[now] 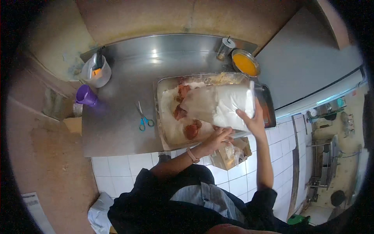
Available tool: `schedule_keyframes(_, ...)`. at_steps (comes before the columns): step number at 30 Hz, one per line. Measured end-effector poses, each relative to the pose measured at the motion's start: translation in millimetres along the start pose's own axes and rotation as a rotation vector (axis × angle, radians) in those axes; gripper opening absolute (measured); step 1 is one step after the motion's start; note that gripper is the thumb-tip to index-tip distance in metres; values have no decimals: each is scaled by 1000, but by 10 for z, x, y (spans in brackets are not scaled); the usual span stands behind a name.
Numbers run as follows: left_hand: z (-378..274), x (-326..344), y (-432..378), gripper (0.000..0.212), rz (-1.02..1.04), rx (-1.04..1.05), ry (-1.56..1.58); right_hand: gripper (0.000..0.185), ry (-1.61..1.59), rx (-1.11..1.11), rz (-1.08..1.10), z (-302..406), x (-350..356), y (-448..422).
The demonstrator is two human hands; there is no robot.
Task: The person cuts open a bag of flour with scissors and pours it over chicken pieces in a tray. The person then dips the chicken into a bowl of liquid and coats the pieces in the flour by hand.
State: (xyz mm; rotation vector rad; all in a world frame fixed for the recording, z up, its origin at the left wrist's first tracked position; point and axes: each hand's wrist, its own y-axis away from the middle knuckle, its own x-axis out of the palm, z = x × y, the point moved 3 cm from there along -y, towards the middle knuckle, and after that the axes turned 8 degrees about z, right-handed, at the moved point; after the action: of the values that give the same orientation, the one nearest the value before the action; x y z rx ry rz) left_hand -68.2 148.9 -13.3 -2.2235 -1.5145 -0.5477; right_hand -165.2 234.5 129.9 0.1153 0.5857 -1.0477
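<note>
A clear plastic bag of white powder [232,109] lies tilted across a metal tray [159,117], its emptier end pointing left. My right hand [254,120] grips the full end of the bag, with the thumb on top. Close against the bag's near edge is my left hand [220,139], a band on its wrist; whether its fingers hold the plastic cannot be made out. White powder [169,102] covers much of the tray. Several reddish-brown clumps, one of them a clump at the front [192,131], sit in that powder.
Scissors with blue handles [143,118] lie left of the tray on the steel table [117,137]. A purple cup [86,96] and a white plastic tub [98,73] stand at the left. Behind are a bowl of orange contents [245,64] and a canister [226,48]. A cardboard box [226,158] sits below the table's edge.
</note>
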Motion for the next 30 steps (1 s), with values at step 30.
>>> schedule_keyframes(30, -1977, -688, -855, 14, -270, 825, -559, 60, 753, -105, 356, 902, 64, -716)
